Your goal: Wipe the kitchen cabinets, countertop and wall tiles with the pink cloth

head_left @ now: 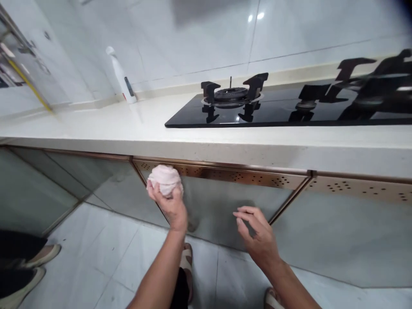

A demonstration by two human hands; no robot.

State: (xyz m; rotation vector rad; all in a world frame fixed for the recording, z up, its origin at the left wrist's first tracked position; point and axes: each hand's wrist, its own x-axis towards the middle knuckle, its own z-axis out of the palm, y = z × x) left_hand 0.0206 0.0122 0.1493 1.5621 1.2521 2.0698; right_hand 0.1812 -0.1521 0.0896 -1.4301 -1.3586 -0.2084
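A bunched pale pink cloth (165, 179) is gripped in my left hand (172, 208), at the left end of the perforated copper-coloured strip (225, 174) under the counter edge. Whether the cloth touches the strip I cannot tell. My right hand (259, 234) is held in front of the middle cabinet door (212, 206), with its fingers slightly bent and apart and nothing in them. The white countertop (148, 126) lies above and beyond both hands.
A black gas hob (186, 116) with a burner (231, 93) is set in the counter at the right. A white spray bottle (120, 77) leans near the back wall. Another person's feet (41, 257) stand at the lower left on the tiled floor (103, 244).
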